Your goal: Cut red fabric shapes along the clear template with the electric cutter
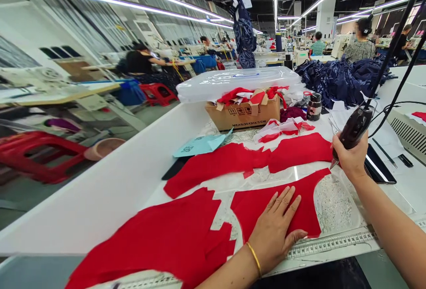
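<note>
My left hand lies flat, fingers stretched out, on a cut piece of red fabric near the table's front edge. My right hand is wrapped round a dark corded hand tool, its tip touching the red piece's upper right corner. More red fabric pieces lie across the middle of the table, and a large one lies at the front left. Under them shows a clear sheet over lace.
A cardboard box with red scraps stands behind, a clear plastic lid on it. A dark jar, blue paper, navy fabric heap and a tape measure are on the white table. Other people sit at distant sewing stations.
</note>
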Demonstrator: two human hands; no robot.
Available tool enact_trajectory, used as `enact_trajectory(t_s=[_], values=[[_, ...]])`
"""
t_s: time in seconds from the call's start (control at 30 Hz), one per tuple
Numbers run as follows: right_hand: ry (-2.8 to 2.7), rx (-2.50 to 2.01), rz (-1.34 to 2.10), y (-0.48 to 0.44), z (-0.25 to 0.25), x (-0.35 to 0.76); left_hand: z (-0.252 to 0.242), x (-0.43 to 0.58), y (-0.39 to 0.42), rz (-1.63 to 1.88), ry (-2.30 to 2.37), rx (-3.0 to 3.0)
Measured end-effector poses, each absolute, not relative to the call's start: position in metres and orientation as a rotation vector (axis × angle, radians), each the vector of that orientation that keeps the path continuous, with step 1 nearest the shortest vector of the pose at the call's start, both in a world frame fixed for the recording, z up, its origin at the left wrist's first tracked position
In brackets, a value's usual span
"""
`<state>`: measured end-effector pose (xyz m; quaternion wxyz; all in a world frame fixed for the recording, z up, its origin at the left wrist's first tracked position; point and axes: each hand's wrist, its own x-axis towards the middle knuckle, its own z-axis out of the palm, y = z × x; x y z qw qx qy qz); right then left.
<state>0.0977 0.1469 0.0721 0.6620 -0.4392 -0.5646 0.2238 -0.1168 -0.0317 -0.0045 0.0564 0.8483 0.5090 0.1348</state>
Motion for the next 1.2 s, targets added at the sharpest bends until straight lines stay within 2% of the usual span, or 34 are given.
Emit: enact_trajectory(t_s=[0.27,0.63,1.2], values=[[-1.308,-0.847,0.713,0.123,0.069,0.082,-0.005,-0.117,-0.031,0.414,1.546,2.587],[-1.25,-0.953,0.448,0.15,0.066,0.099,-0.005,-0.116,-0.032,0.389,1.559,2.604],[-1.274,-0.93,0.423,0.151,0.059,0.099,0.005,-0.073,0.018,0.366,1.436,2.61]])
